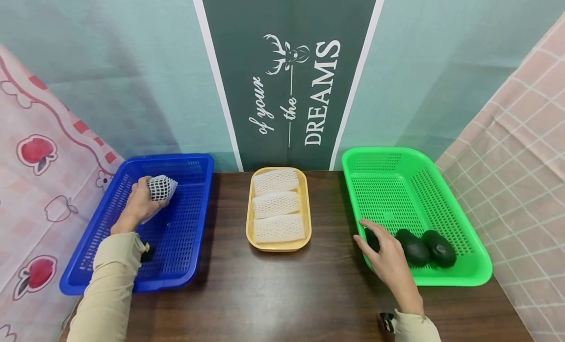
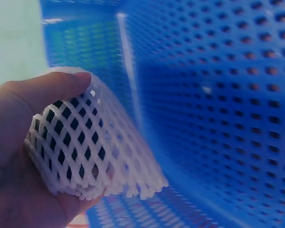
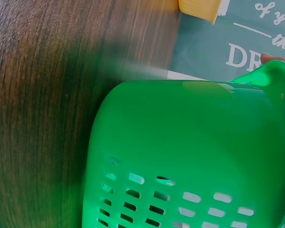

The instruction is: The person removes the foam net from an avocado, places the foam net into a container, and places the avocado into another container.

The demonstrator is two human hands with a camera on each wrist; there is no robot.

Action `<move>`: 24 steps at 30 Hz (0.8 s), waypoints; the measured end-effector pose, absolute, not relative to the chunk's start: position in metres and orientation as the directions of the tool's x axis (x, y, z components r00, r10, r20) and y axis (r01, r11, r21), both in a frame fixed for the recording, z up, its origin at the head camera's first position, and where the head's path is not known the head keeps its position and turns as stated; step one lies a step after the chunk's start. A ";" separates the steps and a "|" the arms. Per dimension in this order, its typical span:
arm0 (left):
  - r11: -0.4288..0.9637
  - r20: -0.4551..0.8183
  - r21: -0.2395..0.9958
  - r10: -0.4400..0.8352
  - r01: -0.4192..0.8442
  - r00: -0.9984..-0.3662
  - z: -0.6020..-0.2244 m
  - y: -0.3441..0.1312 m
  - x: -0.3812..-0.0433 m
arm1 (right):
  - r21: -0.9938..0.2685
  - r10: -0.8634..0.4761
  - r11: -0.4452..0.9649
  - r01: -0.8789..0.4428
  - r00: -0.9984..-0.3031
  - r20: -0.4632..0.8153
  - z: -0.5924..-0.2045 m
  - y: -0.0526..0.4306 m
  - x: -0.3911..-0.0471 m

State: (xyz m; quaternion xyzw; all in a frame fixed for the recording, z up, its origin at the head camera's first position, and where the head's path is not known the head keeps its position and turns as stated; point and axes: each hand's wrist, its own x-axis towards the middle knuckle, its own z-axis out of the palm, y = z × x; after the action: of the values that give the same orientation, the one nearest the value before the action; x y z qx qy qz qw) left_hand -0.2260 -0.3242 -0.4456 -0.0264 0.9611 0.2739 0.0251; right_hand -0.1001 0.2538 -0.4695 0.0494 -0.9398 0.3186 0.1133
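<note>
Over the blue basket [image 1: 181,234], my left hand [image 1: 140,204] grips a dark avocado wrapped in a white foam net sleeve [image 1: 161,188]. The left wrist view shows the thumb pressing the foam net [image 2: 92,137], the dark fruit showing through its mesh and one end of the sleeve hanging loose. My right hand [image 1: 390,256] is at the near left corner of the green basket [image 1: 476,268], thumb and forefinger spread apart at the rim. Beneath it a dark avocado [image 1: 372,239] is partly hidden. Beside it lie two more avocados [image 1: 415,249] [image 1: 443,249].
Between the baskets stands a yellow tray [image 1: 279,247] with three flat white foam nets [image 1: 279,228]. A dark item with a yellow-green bit [image 1: 147,252] lies in the blue basket, partly behind the left sleeve. Curtains hang behind and at both sides of the brown table [image 1: 265,293].
</note>
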 end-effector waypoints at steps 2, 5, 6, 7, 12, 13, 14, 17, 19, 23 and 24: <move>0.850 -0.055 0.525 -0.019 -0.045 -0.998 -0.438 -0.320 -0.225 | -0.590 -0.021 0.791 -0.164 -0.970 0.242 -0.470 0.254 -0.100; 0.851 -0.042 0.525 0.014 -0.010 -0.999 -0.426 -0.312 -0.222 | -0.588 -0.021 0.792 -0.163 -0.971 0.240 -0.470 0.254 -0.100; 0.852 -0.034 0.524 0.026 0.004 -0.999 -0.422 -0.310 -0.221 | -0.588 -0.021 0.792 -0.163 -0.971 0.240 -0.471 0.254 -0.100; 0.851 -0.021 0.526 0.037 0.020 -0.999 -0.419 -0.307 -0.219 | -0.590 -0.022 0.791 -0.162 -0.971 0.237 -0.470 0.254 -0.100; 0.838 0.052 0.537 0.079 0.095 -0.995 -0.402 -0.288 -0.208 | -0.593 -0.022 0.789 -0.160 -0.972 0.234 -0.471 0.255 -0.101; 0.834 0.067 0.541 0.087 0.109 -0.994 -0.398 -0.283 -0.205 | -0.594 -0.021 0.789 -0.158 -0.973 0.231 -0.471 0.255 -0.101; 0.830 0.080 0.543 0.096 0.124 -0.992 -0.395 -0.279 -0.203 | -0.594 -0.020 0.789 -0.157 -0.973 0.230 -0.471 0.255 -0.101; 0.827 0.124 0.537 0.120 0.168 -0.985 -0.389 -0.266 -0.196 | -0.597 -0.018 0.788 -0.153 -0.974 0.225 -0.471 0.255 -0.101; 0.823 0.148 0.534 0.133 0.193 -0.980 -0.385 -0.257 -0.191 | -0.595 -0.020 0.789 -0.153 -0.974 0.224 -0.471 0.255 -0.101; 0.813 0.201 0.526 0.167 0.251 -0.965 -0.380 -0.241 -0.181 | -0.594 -0.023 0.789 -0.157 -0.974 0.227 -0.470 0.255 -0.101; 0.809 0.215 0.524 0.178 0.267 -0.960 -0.380 -0.237 -0.178 | -0.594 -0.024 0.789 -0.158 -0.973 0.228 -0.470 0.255 -0.101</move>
State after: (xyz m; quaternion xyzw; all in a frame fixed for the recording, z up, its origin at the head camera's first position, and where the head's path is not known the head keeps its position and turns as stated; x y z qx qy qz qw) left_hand -0.1779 -0.2372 -0.3798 0.1175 0.9477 0.2862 -0.0781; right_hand -0.1008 0.2548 -0.4698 0.0484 -0.9399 0.3213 0.1050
